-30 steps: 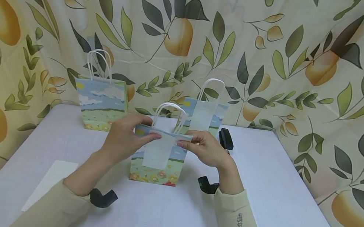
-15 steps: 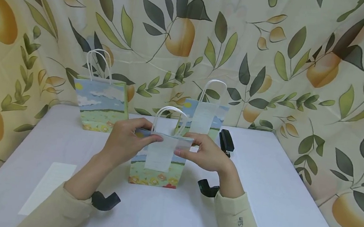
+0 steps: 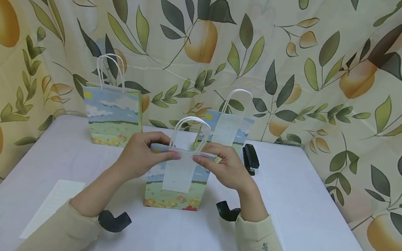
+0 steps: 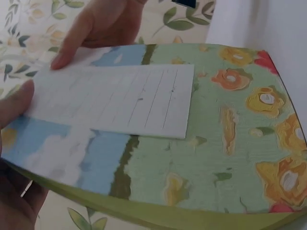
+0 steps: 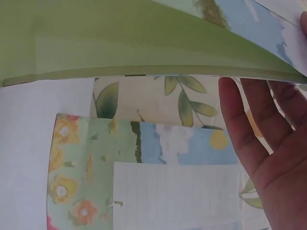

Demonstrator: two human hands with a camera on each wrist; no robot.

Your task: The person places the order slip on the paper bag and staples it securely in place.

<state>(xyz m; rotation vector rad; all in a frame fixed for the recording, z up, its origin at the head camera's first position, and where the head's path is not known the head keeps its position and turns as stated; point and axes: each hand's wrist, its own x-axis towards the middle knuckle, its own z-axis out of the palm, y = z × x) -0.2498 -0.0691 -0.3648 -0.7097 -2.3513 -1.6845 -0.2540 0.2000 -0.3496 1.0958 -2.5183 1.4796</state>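
A paper gift bag [image 3: 175, 199] with a sky-and-flower-meadow print stands upright at the middle of the table, its white handles pointing up. Against its front lies a lined white paper slip [image 4: 158, 103], its upper end at the bag's top edge. My left hand [image 3: 141, 152] pinches the top edge on the left, thumb in front on the slip and fingers behind. On the right my right hand [image 3: 225, 165] pinches the same edge, its thumb at the slip's right side. In the right wrist view, the fingers [image 5: 261, 108] reach behind the bag's green side.
Behind, a second matching bag [image 3: 244, 136] carries a similar white slip; a third bag [image 3: 111, 116] stands at back left. A black stapler [image 3: 250, 158] lies right of my right hand. Another white sheet [image 3: 53, 206] lies by my left forearm on the white table [image 3: 307, 235].
The held bag has shifted slightly right and nearer. My right thumb has moved up toward the bag's top edge, while both hands keep their grip.
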